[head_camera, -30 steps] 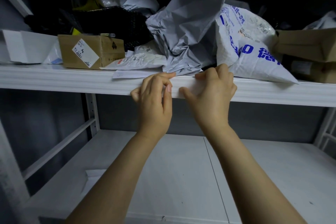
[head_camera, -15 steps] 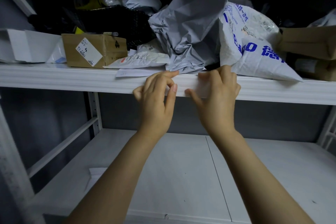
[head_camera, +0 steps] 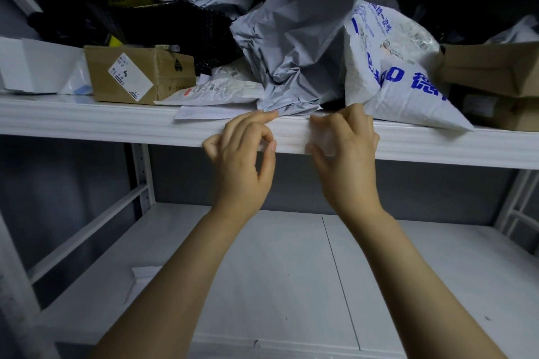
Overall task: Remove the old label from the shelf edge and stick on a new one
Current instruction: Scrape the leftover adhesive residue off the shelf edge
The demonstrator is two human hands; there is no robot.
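The white shelf edge runs across the middle of the view. A small pale, half-transparent label lies against the face of that edge. My right hand pinches it, thumb under its lower left corner and fingers curled over the top lip. Just left of it, my left hand touches the edge with its index fingertip on the top lip and its thumb against the face. A short stretch of bare edge separates the left thumb from the label, and the left hand holds nothing.
The upper shelf is crowded: a cardboard box, a crumpled grey mailer bag, a white bag with blue print, brown boxes at right. A flat envelope overhangs the lip. A paper scrap lies on the lower shelf.
My hands have drawn slightly apart along the shelf edge, the right one shifting to the right with the label. The left index finger has stretched out over the top lip.
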